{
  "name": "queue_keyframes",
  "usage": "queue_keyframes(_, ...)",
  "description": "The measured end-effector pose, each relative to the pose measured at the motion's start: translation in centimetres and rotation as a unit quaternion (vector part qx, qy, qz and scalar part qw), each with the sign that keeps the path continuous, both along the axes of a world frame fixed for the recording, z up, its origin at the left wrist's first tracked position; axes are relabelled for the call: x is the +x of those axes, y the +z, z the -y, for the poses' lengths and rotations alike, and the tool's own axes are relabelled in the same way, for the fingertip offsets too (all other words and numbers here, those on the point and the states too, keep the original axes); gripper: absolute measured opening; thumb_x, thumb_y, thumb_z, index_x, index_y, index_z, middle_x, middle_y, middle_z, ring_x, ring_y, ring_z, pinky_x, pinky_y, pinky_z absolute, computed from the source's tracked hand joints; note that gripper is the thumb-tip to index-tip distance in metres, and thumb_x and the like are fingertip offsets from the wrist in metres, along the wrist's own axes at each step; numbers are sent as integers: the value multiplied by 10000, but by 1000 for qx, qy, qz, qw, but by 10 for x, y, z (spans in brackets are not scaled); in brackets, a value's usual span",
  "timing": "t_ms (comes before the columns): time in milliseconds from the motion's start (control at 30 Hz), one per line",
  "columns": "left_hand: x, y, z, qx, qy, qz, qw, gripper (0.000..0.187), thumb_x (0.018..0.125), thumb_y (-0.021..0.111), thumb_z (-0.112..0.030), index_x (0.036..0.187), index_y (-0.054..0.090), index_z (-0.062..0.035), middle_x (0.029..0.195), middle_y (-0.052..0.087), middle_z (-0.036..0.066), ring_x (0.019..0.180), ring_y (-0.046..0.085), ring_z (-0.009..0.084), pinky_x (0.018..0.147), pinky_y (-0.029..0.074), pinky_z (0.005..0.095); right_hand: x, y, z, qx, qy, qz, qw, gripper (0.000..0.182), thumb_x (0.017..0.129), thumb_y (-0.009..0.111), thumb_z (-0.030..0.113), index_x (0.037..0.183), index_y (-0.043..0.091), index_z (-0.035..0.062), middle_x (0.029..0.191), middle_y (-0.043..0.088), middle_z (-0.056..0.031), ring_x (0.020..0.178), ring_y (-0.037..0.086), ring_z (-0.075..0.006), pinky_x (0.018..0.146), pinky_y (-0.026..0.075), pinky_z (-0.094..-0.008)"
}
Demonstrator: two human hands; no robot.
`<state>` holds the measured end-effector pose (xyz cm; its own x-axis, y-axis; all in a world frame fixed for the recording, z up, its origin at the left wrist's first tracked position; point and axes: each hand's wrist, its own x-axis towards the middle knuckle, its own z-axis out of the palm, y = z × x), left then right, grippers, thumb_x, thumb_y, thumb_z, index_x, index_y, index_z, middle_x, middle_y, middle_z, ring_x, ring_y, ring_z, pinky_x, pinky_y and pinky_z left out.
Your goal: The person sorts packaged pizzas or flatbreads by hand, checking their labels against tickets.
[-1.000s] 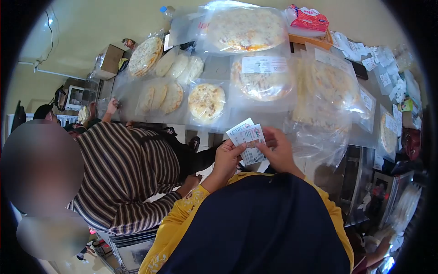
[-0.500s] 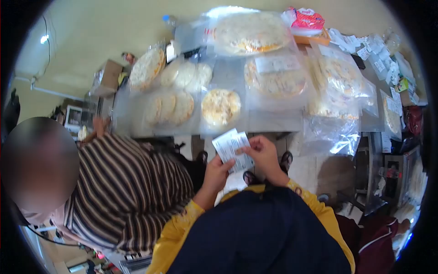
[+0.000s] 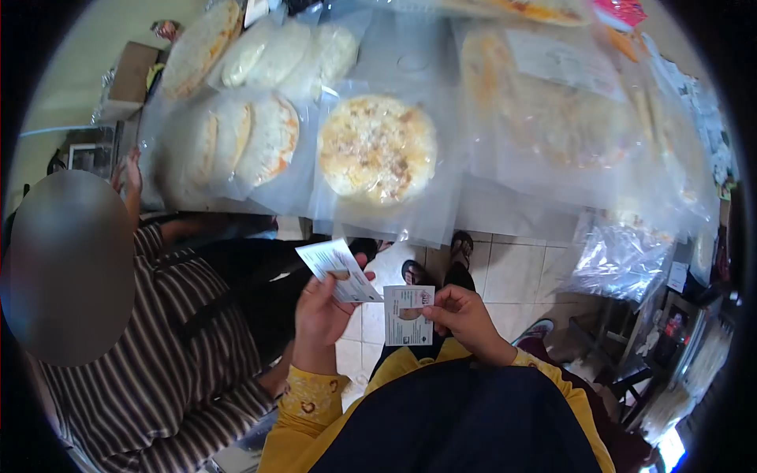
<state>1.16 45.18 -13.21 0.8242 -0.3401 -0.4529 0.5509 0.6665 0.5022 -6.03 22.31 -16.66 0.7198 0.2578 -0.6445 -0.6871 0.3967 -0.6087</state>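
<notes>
My left hand [image 3: 327, 303] is closed on a small stack of printed labels [image 3: 337, 266], tilted, with a round picture partly showing. In my right hand [image 3: 464, 315], one single printed label [image 3: 408, 325] is pinched at its right edge between thumb and finger. The two hands are apart, in front of my body and below the table's edge. Straight ahead on the table lies a round pizza [image 3: 377, 150] with brown topping, inside a clear plastic bag [image 3: 449, 185]. The printing on the labels is too small to read.
More bagged pizzas [image 3: 268, 142] lie at the left, and a large bagged one [image 3: 544, 102] at the right. Crumpled clear plastic [image 3: 619, 264] hangs over the table's front edge. A person in a striped shirt [image 3: 181, 315] is close on my left; a cardboard box [image 3: 132, 79] stands beyond.
One label has come away from the stack and is now in my right hand. My hands have moved apart and lower. The view has tilted closer to the table.
</notes>
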Motion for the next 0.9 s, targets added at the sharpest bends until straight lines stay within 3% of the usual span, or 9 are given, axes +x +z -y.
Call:
queue_keyframes(100,23,8,2,3,-6,2,1000,434,909,452,-221,1288,384,-20,1284,426,238,1113,499,375,852,476,466,14,0,-8,34,5,-13,999,124,817,641,94,847,540,29,727,591,-33,566,549,-71,496,460,-199)
queue_keyframes(133,30,6,3,13,-23,3,1000,415,909,458,-236,1284,404,-66,1322,372,247,1126,485,383,870,470,497,18,1,-10,45,1,-13,999,129,819,640,99,851,538,27,728,591,-36,564,551,-72,494,460,-199)
queue_keyframes(233,43,-3,7,97,-15,-10,995,454,900,476,-237,1246,386,42,1201,493,228,1065,535,368,838,495,480,31,3,-13,50,-12,6,999,127,827,629,94,860,533,17,730,593,-47,568,560,-78,493,470,-206)
queue_keyframes(367,50,4,6,110,-14,-7,994,435,909,460,-234,1247,387,29,1174,515,225,1027,562,355,823,506,475,41,4,-16,62,-24,31,997,125,839,610,85,882,523,5,757,609,-70,577,577,-90,500,486,-214)
queue_keyframes(467,58,13,14,85,48,-25,995,340,909,479,-195,1167,466,25,1109,569,184,957,607,303,784,529,459,47,9,-21,73,-27,40,996,127,844,601,80,889,514,0,777,619,-88,592,596,-103,508,495,-220)
queue_keyframes(633,60,22,8,-27,58,-60,996,404,926,439,-211,1250,380,24,1177,522,203,1043,556,342,828,508,479,58,17,-28,69,-43,37,996,120,846,591,69,882,504,-5,792,626,-116,632,632,-140,540,521,-242)
queue_keyframes(900,70,31,-1,-14,78,-90,993,392,931,427,-205,1262,371,-3,1201,505,200,1066,540,340,834,512,481,66,27,-32,88,-94,14,992,109,862,565,74,873,498,-11,803,628,-139,661,649,-188,569,544,-272)
